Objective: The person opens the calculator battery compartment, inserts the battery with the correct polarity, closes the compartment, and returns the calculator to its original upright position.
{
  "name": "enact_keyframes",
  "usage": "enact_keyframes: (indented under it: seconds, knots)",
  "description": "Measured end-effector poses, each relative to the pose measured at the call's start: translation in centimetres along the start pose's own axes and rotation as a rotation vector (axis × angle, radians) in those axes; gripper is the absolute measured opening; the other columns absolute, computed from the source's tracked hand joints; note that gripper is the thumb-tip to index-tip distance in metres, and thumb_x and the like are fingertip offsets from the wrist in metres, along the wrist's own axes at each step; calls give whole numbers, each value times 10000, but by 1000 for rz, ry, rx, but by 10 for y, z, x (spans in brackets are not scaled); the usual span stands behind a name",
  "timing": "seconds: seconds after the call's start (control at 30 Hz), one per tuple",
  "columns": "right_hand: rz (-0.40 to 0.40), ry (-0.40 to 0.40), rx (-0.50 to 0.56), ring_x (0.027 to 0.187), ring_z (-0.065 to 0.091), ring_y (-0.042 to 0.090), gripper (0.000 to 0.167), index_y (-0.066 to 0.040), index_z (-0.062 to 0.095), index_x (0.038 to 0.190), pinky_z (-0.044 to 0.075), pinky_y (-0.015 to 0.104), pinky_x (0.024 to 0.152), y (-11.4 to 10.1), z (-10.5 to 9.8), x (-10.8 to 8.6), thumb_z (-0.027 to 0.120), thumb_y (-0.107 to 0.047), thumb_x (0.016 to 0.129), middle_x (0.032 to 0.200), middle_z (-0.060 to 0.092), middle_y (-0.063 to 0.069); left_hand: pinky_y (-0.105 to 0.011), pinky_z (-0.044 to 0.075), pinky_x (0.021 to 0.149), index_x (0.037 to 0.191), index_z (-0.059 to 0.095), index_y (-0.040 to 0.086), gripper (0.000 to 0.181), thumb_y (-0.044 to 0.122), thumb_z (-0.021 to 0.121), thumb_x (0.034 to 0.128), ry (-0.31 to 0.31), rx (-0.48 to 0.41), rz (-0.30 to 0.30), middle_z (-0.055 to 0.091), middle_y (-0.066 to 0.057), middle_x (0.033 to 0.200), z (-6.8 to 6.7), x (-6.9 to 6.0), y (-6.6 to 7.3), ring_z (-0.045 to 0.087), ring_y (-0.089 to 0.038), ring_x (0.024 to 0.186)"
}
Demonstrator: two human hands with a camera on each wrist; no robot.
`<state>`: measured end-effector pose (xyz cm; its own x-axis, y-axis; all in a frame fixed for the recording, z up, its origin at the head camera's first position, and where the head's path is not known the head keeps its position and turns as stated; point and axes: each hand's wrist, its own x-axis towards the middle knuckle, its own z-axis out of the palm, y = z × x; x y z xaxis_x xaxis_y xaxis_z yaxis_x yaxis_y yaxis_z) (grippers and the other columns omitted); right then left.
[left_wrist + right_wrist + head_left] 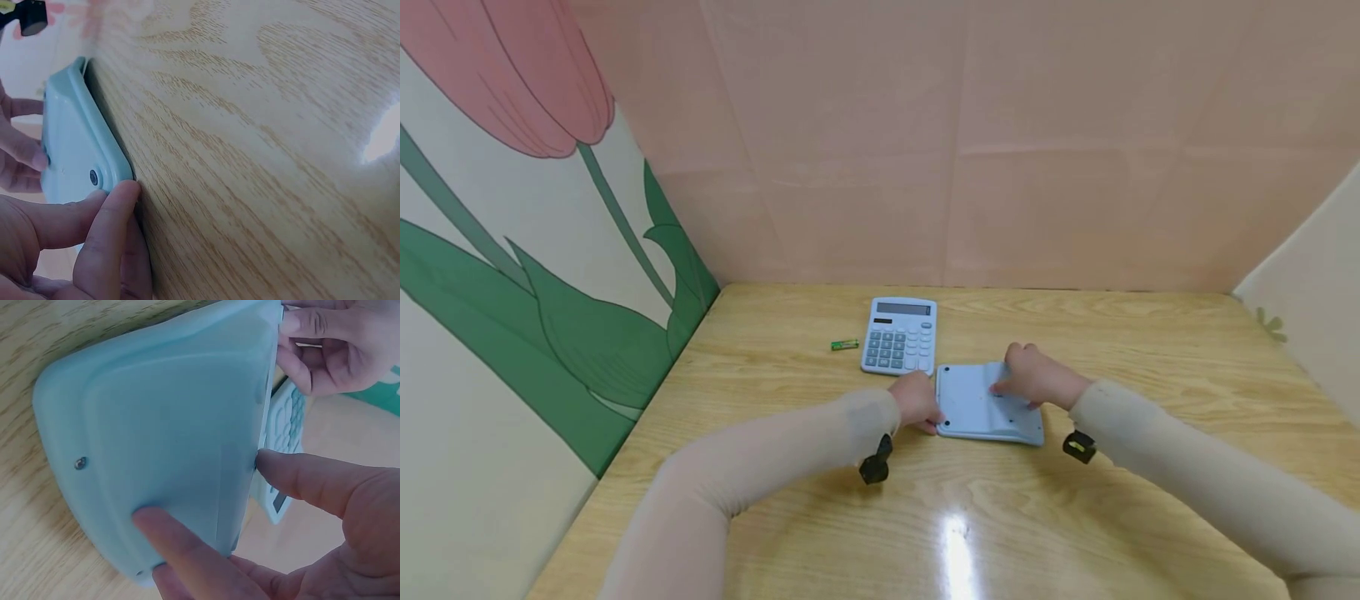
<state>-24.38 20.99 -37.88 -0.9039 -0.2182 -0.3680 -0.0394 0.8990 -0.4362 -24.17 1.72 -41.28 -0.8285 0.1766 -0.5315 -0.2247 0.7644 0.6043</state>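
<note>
From the head: shows pale-blue rectangular plastic calculator [967,400] face down on brown wood-grain worktop [1157,350]. Left wrist: pinches its corner with fingers of left hand [97,250]. Right wrist: touches its back with right hand [359,553]; cannot tell whether grasping.

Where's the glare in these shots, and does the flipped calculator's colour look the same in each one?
Head view: a white glare streak on the wooden table at bottom centre, with the overturned calculator pale blue; left wrist view: a bright patch at the right edge, calculator greener; right wrist view: no such hot spot, calculator teal and slightly hazy.
</note>
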Motion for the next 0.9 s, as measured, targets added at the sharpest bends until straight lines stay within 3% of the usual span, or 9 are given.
enact_keyframes:
  seconds: [0.4,0.63,0.77,0.9]
  knots:
    - [34,-2,-32,873,536,321,606,178,302,1294,581,284,544,-3,5,2,642,-166,930,1282,315,416,-191,555,497,757,614,3,158,36,749,832,5,22,-10,655,-83,704,1,0,0,649,-125,512]
    - [50,-1,-40,858,540,305,614,181,298,1296,576,282,540,-4,5,5,633,-180,929,1243,355,385,-197,559,505,747,617,3,159,36,744,837,6,23,5,657,-84,702,0,2,0,641,-120,503]
    - [6,9,29,848,546,309,577,105,281,1307,578,301,548,2,3,3,624,-174,935,1260,346,395,-197,560,506,745,623,2,157,39,742,840,3,23,15,661,-85,704,0,3,-1,638,-115,497]
    - [-85,17,103,864,537,304,397,0,391,1206,589,314,571,14,1,-2,623,-180,938,1224,379,352,-192,555,497,751,617,-2,156,31,744,835,4,13,16,654,-83,707,1,3,-2,635,-114,495]
